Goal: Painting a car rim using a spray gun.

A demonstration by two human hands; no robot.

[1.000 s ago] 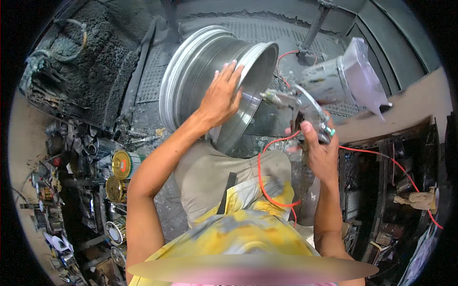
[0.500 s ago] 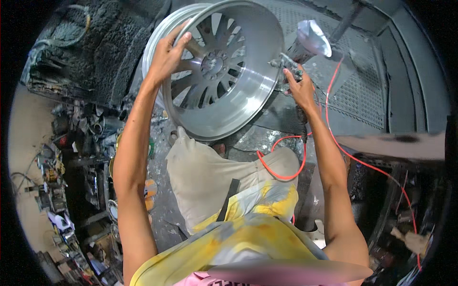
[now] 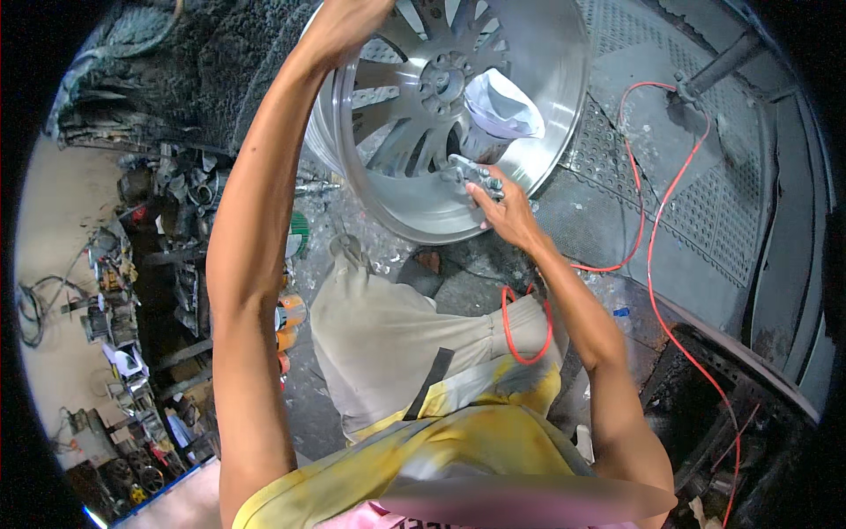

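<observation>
Looping over the trousers, the red hose might snag and jerk the spray gun gripped by the right hand, spilling its cup or knocking the alloy wheel just beyond. The left hand is at the wheel's upper-left rim, fingers out of view, hold unclear; if weak, the wheel could roll from the perforated mat's left side.

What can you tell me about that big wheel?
The wheel has no tyre and is silver-grey and metallic-looking, shiniest along its deep inner wall. Spokes with gaps between them run out from a round hub with holes. It is tilted, hollow side toward the camera, its top cut off by the picture. The left hand appears to touch its upper left edge. The right hand holds a spray gun before it; contact is unclear.
</observation>
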